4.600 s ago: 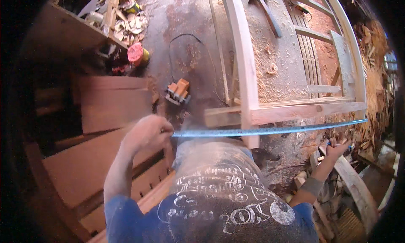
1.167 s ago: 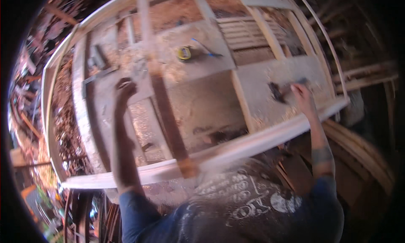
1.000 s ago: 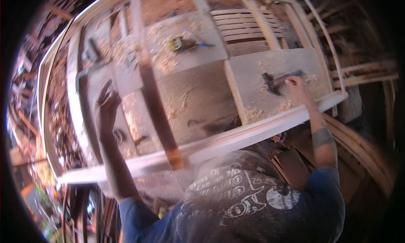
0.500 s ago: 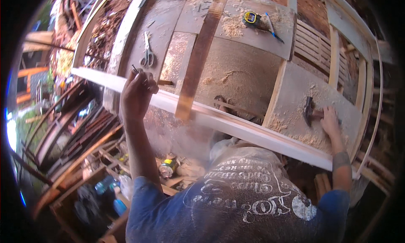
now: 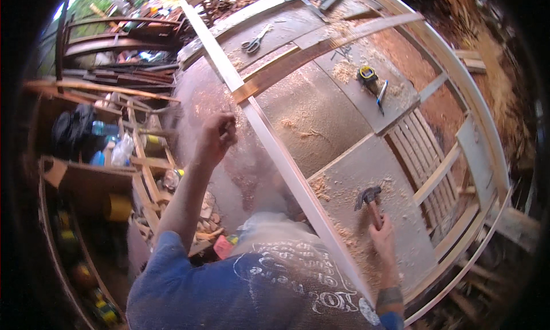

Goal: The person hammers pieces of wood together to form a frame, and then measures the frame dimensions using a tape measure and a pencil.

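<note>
My right hand [image 5: 382, 232] is wrapped round the handle of a claw hammer [image 5: 374, 212], its metal head just above a grey board [image 5: 366, 164] strewn with shavings. My left hand [image 5: 220, 131] is closed and raised left of a long pale wooden rail [image 5: 281, 147]. Half a second ago nails stuck out of these fingers; now they hardly show. A brown wooden strip [image 5: 275, 80] crosses the frame, its near end lying over the rail.
Scissors [image 5: 256, 41], a tape measure [image 5: 367, 75] and a blue pen [image 5: 381, 95] lie on the boards. A metal square [image 5: 309, 8] is at the far end. Cardboard boxes [image 5: 86, 172] and scrap timber [image 5: 120, 44] stand at left.
The view has turned, so the bench now runs slanting to the right. My left hand has moved off the rail to its near side. The hammer is now gripped with its head raised.
</note>
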A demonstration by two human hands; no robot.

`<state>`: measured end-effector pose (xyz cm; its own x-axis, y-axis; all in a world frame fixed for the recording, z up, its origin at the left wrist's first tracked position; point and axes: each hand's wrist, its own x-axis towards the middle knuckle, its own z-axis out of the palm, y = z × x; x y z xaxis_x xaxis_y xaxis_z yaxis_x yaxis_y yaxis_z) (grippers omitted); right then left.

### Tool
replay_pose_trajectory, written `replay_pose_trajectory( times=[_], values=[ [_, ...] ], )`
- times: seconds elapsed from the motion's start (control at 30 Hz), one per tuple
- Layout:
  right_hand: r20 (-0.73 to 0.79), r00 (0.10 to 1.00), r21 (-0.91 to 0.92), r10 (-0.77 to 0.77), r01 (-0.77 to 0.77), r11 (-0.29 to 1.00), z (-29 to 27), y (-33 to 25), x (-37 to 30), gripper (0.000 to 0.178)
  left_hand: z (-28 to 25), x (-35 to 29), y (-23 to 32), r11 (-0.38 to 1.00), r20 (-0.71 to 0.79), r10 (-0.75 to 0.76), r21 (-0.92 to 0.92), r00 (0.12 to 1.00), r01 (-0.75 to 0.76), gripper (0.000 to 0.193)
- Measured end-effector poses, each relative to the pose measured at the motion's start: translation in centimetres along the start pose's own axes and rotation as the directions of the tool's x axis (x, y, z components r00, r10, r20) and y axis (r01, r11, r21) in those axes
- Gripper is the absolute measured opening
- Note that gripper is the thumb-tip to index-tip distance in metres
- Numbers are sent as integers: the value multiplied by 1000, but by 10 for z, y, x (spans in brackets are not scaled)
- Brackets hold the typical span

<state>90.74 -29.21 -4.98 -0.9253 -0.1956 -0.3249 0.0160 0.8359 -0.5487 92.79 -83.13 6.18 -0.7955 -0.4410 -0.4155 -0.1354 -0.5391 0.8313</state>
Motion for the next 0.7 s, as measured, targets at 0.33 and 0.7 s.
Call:
replay_pose_trajectory(
  times=[0.33,0.7],
  values=[
    [272,960,414,68,-180,892,-12,15,30,37,31,-62,-50,991,-159,59,129,985,-38,7],
    [347,933,655,-92,-171,736,-12,-17,55,28,24,-37,-34,955,-211,244,222,947,-196,23]
  ],
)
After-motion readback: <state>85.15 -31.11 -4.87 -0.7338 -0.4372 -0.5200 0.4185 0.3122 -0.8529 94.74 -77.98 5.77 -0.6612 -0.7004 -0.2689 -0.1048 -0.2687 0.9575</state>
